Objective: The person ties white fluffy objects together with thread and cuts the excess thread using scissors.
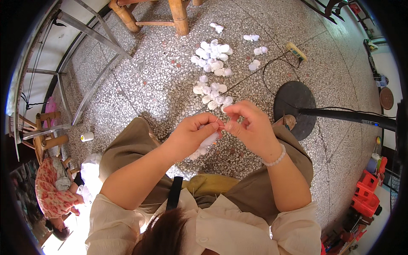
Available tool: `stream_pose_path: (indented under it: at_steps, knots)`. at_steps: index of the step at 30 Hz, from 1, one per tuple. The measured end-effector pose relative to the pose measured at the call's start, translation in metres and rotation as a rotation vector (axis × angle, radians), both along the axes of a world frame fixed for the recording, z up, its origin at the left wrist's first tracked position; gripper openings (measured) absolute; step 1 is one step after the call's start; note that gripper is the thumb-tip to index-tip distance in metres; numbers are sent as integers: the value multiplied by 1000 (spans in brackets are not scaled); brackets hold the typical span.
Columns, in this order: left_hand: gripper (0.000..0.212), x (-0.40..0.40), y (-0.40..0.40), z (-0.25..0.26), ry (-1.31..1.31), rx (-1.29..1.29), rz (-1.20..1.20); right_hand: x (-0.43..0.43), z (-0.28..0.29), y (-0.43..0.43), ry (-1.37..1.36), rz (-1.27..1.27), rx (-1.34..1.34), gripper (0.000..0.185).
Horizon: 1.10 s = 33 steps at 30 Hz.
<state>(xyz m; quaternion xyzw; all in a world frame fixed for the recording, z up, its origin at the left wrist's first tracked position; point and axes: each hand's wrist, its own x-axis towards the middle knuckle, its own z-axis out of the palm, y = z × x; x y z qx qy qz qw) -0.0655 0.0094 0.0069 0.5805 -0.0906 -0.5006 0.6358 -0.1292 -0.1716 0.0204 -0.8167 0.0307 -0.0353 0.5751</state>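
Both hands are raised close together above the lap. My left hand (199, 129) pinches a thin pale strand between thumb and index finger, with a white fluffy piece (209, 139) hanging under the fingers. My right hand (244, 126) holds the strand's other side at the thumb, its index finger raised and curved. More white pieces dangle below the left hand. On the speckled floor beyond the hands lie a heap of small white pieces (213, 52) and a nearer cluster (214, 92); some look knitted. Whether either hand holds a tool cannot be told.
A fan's round black base (295, 110) and pole stand at right, near a power strip (296, 52) with a cable. A bamboo stool (178, 17) is ahead. A thread spool (87, 136) and metal frame (95, 86) are left. Another person (55, 191) sits at far left.
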Motion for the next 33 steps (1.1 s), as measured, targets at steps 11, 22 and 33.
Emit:
stream_pose_path:
  at_steps: [11, 22, 33]
  knots:
    - [18, -1, 4, -7, 170, -75, 50, 0, 4, 4, 72, 31, 123, 10]
    - [27, 0, 7, -7, 316, -169, 16, 2, -5, 1, 114, -65, 226, 8]
    - [29, 9, 18, 4, 400, -252, -66, 5, -16, 4, 449, 74, 665, 14]
